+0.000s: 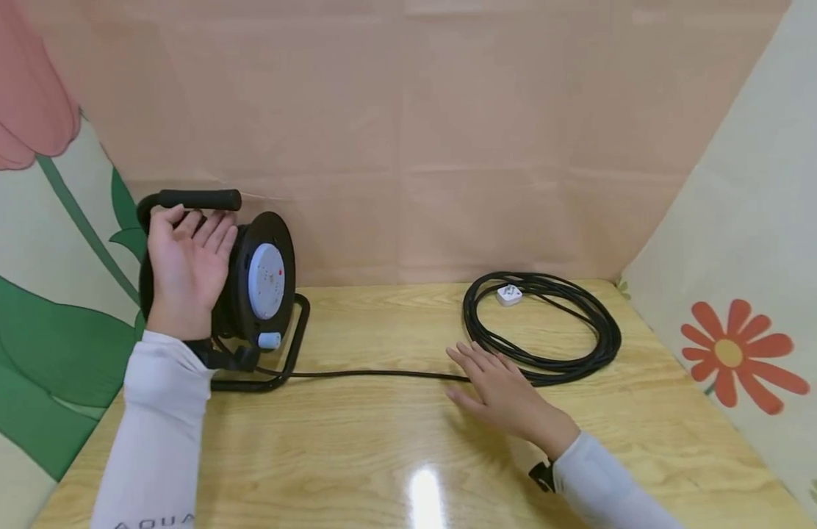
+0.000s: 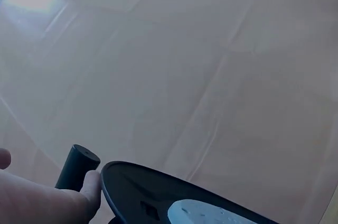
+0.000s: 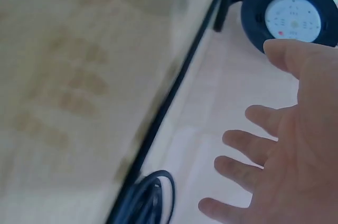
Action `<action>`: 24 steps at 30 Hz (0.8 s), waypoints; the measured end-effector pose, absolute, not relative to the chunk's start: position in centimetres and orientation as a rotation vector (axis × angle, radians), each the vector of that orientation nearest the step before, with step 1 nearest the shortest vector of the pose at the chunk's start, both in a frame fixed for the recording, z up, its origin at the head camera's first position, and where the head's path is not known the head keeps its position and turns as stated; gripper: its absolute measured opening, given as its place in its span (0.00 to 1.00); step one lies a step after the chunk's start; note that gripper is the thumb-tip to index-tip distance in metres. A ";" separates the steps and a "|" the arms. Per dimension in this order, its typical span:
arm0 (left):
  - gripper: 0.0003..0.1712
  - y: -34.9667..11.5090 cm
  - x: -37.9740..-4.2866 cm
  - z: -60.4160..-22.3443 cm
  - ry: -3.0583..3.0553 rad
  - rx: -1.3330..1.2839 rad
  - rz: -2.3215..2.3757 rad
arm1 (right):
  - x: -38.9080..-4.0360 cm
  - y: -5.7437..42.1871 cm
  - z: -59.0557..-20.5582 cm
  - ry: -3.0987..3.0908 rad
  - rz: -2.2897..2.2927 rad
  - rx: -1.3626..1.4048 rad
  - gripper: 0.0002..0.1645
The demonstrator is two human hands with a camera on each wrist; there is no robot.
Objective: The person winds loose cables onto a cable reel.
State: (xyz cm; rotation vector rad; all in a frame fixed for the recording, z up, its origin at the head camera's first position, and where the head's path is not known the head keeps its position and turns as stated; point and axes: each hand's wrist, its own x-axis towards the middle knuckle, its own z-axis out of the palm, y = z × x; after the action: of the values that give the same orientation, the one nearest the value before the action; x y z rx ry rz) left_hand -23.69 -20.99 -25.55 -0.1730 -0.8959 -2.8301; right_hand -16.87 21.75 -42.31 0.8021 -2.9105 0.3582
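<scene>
On the left of the head view a black cable reel (image 1: 253,279) stands upright on its tube frame, its pale blue socket face (image 1: 266,281) turned right. My left hand (image 1: 192,268) is at the reel, palm towards the camera, fingers extended just below the black handle (image 1: 200,199). In the left wrist view its fingers (image 2: 91,187) lie between the handle end and the reel's rim. My right hand (image 1: 504,393) is spread, palm down, over the black cable (image 1: 382,373) near the coil. It holds nothing in the right wrist view.
The loosely coiled cable (image 1: 603,345) lies at the right rear of the wooden table (image 1: 355,433), with a white plug (image 1: 509,295) inside its loop. Behind the table rises a pinkish covered wall (image 1: 408,147). Flower-patterned walls (image 1: 765,242) flank both sides.
</scene>
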 end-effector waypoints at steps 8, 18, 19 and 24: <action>0.33 -21.5 -26.5 -24.4 -0.478 0.054 -2.924 | -16.7 23.0 -42.7 -2.933 0.392 0.870 0.41; 0.16 -20.6 -29.5 -23.1 -0.168 0.273 -2.732 | -16.5 23.4 -42.7 -2.919 0.406 0.872 0.40; 0.14 -20.4 -29.8 -23.1 -0.161 0.259 -2.703 | -16.5 23.4 -42.8 -2.917 0.410 0.874 0.40; 0.26 -19.6 -30.9 -23.3 -0.178 0.163 -2.579 | -16.3 23.5 -42.8 -2.916 0.415 0.872 0.41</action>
State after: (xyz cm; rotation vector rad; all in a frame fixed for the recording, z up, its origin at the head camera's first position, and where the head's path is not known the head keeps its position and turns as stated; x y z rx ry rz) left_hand -30.88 -19.57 -23.28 0.1625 -0.1777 -2.5791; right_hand -16.35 23.46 -42.82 0.8724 -2.9158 0.4150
